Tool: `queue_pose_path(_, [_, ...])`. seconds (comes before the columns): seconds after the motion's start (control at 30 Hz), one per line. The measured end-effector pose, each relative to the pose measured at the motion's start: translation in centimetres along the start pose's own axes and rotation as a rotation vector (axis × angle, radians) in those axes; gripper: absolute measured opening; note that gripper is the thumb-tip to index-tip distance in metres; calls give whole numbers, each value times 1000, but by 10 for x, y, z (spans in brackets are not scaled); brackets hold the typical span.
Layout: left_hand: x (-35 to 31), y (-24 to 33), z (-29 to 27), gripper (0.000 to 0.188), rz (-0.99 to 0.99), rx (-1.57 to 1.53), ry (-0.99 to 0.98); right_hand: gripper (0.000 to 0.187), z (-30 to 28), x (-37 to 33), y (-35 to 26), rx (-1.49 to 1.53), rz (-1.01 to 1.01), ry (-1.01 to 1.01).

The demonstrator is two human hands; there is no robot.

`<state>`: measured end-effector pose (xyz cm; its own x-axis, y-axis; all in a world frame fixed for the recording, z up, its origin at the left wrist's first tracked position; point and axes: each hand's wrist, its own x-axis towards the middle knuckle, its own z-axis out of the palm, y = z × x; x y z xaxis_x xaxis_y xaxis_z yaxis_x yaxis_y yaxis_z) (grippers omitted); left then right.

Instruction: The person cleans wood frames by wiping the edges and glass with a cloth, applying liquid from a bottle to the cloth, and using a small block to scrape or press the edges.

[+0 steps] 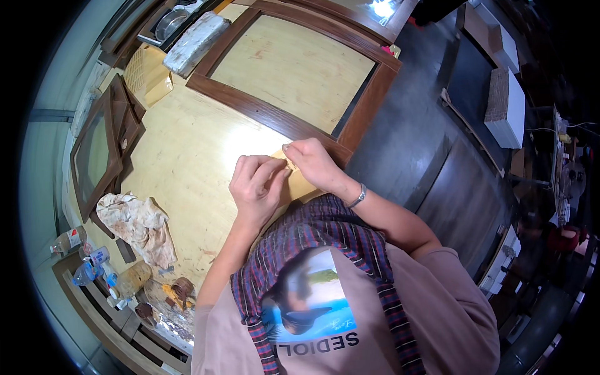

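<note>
A small yellow paper sheet point(299, 185) is held close in front of my body, over the near edge of the table. My left hand point(253, 187) pinches it at its upper left side, fingers curled and closed. On the other side my right hand point(315, 165), with a metal watch on the wrist, grips the sheet between thumb and bent fingers. The fingertips of both hands nearly meet and cover part of the sheet. Just beyond them lies a brown wooden frame point(265, 119) flat on the pale tabletop point(187, 150).
Smaller wooden frames point(111, 137) stack at the left, beside a stained cloth point(139, 226). Plastic bottles point(132, 279) stand at the lower left. A wrapped white block point(197, 42) and a yellow sheet point(150, 75) lie at the far left. Stacked white-topped boards point(505, 109) sit at right.
</note>
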<state>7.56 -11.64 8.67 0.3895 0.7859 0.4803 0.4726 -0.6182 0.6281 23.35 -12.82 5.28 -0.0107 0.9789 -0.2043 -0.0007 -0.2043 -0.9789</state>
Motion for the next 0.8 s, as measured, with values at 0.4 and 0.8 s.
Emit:
queue_pose_path(0.4, [69,-27,47,10,-354,-366,-548,27,-54,-58,50,-131,193,-199])
queue_pose_path(0.8, [125,-35,136,16,-56,-143,-1092,25,-79,-90,64,-155,192,11])
